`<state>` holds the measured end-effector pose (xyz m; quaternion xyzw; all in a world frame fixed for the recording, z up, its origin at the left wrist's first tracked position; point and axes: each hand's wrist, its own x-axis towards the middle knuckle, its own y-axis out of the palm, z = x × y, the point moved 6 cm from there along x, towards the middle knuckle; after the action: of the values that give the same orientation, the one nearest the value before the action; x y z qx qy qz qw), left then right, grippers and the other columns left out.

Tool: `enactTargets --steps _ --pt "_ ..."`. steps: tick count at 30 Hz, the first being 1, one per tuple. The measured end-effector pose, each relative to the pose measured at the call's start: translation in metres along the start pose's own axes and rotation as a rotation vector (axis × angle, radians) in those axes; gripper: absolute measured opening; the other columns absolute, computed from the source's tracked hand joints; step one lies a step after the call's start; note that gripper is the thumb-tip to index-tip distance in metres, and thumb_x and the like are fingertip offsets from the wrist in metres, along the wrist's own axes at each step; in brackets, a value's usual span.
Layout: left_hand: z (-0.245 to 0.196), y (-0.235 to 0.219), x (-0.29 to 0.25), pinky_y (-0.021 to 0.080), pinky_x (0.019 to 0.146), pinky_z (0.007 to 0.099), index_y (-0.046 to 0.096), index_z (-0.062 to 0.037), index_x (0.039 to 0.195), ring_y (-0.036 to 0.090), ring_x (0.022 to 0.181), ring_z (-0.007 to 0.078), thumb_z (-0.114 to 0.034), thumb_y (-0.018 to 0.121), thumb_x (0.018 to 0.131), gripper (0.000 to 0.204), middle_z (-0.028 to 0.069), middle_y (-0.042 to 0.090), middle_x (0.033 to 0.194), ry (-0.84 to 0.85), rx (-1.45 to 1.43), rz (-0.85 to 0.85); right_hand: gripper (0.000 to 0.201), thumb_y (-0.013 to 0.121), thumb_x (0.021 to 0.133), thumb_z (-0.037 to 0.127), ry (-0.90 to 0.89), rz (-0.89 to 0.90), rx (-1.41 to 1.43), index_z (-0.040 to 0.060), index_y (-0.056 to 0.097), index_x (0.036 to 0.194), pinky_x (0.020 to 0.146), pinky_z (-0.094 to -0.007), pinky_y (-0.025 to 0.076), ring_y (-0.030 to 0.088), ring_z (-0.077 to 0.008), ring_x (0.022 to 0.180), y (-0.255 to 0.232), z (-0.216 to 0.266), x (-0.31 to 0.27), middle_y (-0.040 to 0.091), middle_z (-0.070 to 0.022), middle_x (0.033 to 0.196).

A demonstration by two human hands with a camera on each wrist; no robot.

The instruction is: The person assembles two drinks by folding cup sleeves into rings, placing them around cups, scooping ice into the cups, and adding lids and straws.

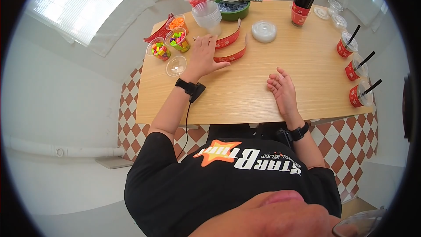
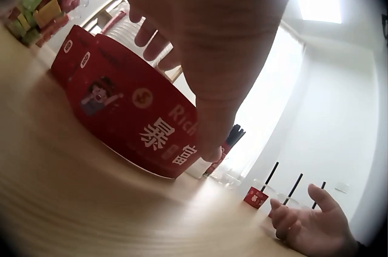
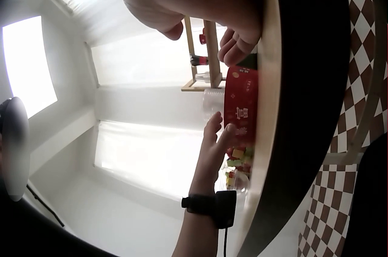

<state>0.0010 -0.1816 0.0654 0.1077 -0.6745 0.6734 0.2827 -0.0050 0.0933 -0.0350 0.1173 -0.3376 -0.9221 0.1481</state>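
Two curved red paper cup sleeves, a nearer one [image 1: 232, 57] and a farther one [image 1: 229, 41], stand on edge on the table. My left hand [image 1: 204, 57] reaches over their left ends, fingers extended and thumb spread out to the right. In the left wrist view, the printed face of a sleeve [image 2: 130, 108] fills the middle, with the thumb [image 2: 209, 145] overlapping its right end. My right hand [image 1: 284, 92] hovers near the table's front edge, palm turned inward, fingers loosely bent around nothing.
At left stand cups of coloured pieces [image 1: 178, 39] and a clear lid [image 1: 176, 66]. Behind are stacked clear cups [image 1: 207, 14] and a green bowl [image 1: 234, 15]. A stack of lids [image 1: 264, 31] lies centrally; a straw holder [image 1: 300, 15] and several red-sleeved cups [image 1: 354, 96] stand right.
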Motion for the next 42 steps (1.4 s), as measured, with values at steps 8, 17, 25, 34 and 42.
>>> enactTargets --steps 8,17,25,34,42 --pt "0.020 0.048 0.030 0.032 0.109 0.0545 0.055 -0.0099 0.130 0.060 0.111 0.0313 -0.051 0.078 0.073 0.074 0.0155 0.066 0.113 -0.119 -0.027 0.319 0.036 0.051 0.102 0.015 0.002 0.055 -0.018 0.0016 0.042 0.134 0.082 -0.0263 0.052 0.061 -0.0130 0.089 0.000 -0.001 -0.002 0.061 -0.0090 0.102" --pt "0.034 0.074 0.038 0.039 0.093 0.0484 0.064 -0.0136 0.108 0.064 0.100 0.0291 -0.032 0.075 0.081 0.035 0.0111 0.070 0.104 -0.108 -0.089 0.347 0.028 0.057 0.099 0.012 -0.064 0.043 -0.399 -0.0003 0.054 0.123 0.083 -0.0257 0.050 0.060 -0.0122 0.095 -0.029 0.028 -0.033 0.062 -0.0067 0.107" --pt "-0.076 0.034 0.045 0.050 0.091 0.0391 0.056 0.0002 0.125 0.062 0.106 0.0297 -0.024 0.074 0.085 0.050 0.0170 0.064 0.115 0.002 -0.767 0.070 0.076 0.079 0.082 0.023 -1.191 -1.011 -1.341 -0.0023 0.035 0.139 0.113 -0.0480 0.029 0.034 -0.0360 0.135 -0.116 0.180 -0.107 0.036 -0.0219 0.142" --pt "-0.170 0.091 0.019 0.045 0.103 0.0348 0.055 -0.0003 0.130 0.059 0.114 0.0213 -0.020 0.067 0.094 0.043 0.0106 0.062 0.123 -0.108 -1.502 0.659 0.079 0.084 0.079 0.033 -0.771 -1.034 -1.274 -0.0016 0.045 0.138 0.111 -0.0443 0.036 0.039 -0.0364 0.138 -0.208 0.234 -0.089 0.041 -0.0255 0.145" --pt "-0.154 0.100 0.023 0.032 0.115 0.0377 0.028 -0.0030 0.151 0.040 0.137 0.0228 -0.021 0.074 0.089 0.079 0.0112 0.042 0.147 -0.039 -1.635 0.518 0.073 0.082 0.080 0.017 -0.662 -0.421 -1.044 -0.0023 0.045 0.139 0.109 -0.0368 0.039 0.050 -0.0259 0.130 -0.088 0.152 -0.050 0.052 -0.0172 0.138"
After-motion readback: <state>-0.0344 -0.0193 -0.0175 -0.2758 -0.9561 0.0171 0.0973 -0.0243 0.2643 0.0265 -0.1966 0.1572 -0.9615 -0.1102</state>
